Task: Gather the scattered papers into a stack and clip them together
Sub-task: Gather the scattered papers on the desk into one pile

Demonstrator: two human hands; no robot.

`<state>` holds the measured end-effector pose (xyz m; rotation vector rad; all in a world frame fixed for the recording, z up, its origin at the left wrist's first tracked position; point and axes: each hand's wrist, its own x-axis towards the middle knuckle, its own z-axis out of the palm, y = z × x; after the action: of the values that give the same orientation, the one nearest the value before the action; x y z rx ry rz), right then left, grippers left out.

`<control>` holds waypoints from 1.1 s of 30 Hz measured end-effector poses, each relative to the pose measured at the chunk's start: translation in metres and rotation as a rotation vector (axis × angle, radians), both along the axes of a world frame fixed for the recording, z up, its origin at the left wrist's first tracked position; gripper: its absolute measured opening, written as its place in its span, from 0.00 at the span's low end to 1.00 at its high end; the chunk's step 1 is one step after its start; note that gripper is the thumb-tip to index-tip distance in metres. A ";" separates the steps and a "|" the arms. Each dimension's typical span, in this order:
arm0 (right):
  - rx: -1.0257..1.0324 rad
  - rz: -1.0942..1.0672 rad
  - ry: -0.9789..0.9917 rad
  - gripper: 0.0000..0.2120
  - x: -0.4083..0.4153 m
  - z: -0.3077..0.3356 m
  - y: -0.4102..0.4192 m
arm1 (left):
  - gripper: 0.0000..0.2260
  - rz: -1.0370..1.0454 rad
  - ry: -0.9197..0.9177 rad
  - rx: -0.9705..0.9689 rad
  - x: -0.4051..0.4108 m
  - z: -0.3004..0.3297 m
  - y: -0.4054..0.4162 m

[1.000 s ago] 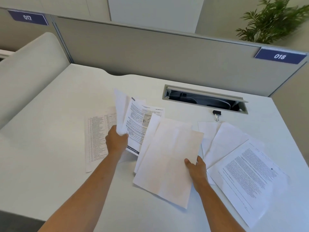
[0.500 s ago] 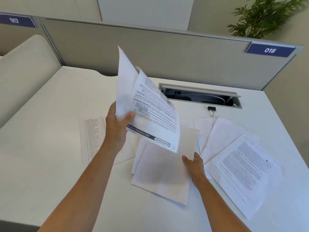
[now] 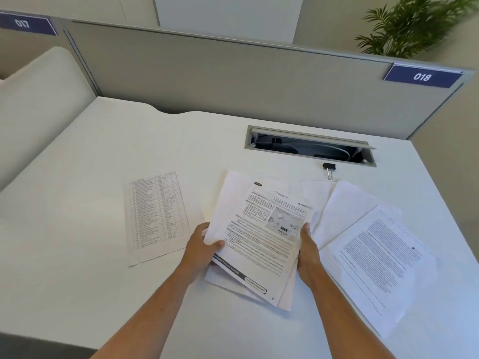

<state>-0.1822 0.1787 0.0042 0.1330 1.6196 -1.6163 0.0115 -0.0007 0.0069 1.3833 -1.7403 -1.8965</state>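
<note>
A loose stack of papers (image 3: 261, 237), topped by a printed sheet with a dark footer band, lies in the middle of the white desk (image 3: 77, 203). My left hand (image 3: 202, 244) grips the stack's left edge, thumb on top. My right hand (image 3: 308, 252) holds its right edge. A sheet with a printed table (image 3: 158, 216) lies alone to the left. To the right lie blank sheets (image 3: 347, 206) and a page of dense text (image 3: 383, 263), overlapping one another. A black binder clip (image 3: 329, 168) sits on the desk behind the papers, apart from both hands.
An open cable slot (image 3: 311, 147) is cut into the desk just behind the clip. A grey partition (image 3: 233, 81) with a "018" label (image 3: 422, 76) closes the back. A padded divider (image 3: 33, 104) stands at left; a plant (image 3: 414, 24) is beyond the partition.
My left hand has brought the lifted printed sheets down onto the blank sheets under my right hand. Both hands now hold the combined stack by its sides.
</note>
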 end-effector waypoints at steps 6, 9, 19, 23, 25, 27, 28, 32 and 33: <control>0.123 0.008 0.186 0.16 0.005 -0.017 0.000 | 0.16 0.178 -0.514 -0.573 0.010 0.006 -0.019; 0.128 0.009 0.191 0.17 0.004 -0.020 0.000 | 0.19 0.322 -0.674 -0.609 0.023 0.001 -0.035; 0.136 0.015 0.242 0.17 0.006 -0.016 0.001 | 0.44 0.488 -0.755 -0.402 0.041 -0.010 -0.062; 0.126 0.024 0.274 0.18 0.007 -0.017 0.001 | 0.45 0.490 -0.691 -0.362 0.035 0.000 -0.067; 0.131 0.027 0.275 0.18 0.007 -0.019 0.002 | 0.45 0.480 -0.603 -0.337 0.032 0.003 -0.069; 0.135 0.023 0.273 0.18 0.007 -0.021 0.002 | 0.45 0.479 -0.479 -0.304 0.030 0.005 -0.068; 0.134 0.021 0.271 0.18 0.006 -0.022 0.002 | 0.43 0.491 -0.414 -0.289 0.029 0.007 -0.067; 0.134 0.022 0.267 0.18 0.004 -0.025 0.002 | 0.35 0.549 -0.200 -0.255 0.017 0.028 -0.061; 0.138 0.022 0.264 0.18 0.004 -0.025 0.002 | 0.33 0.541 -0.144 -0.263 0.012 0.037 -0.060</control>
<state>-0.1781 0.1803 -0.0211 -0.0285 1.9271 -1.5549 0.0238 -0.0605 0.0436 1.6959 -1.4098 -1.2650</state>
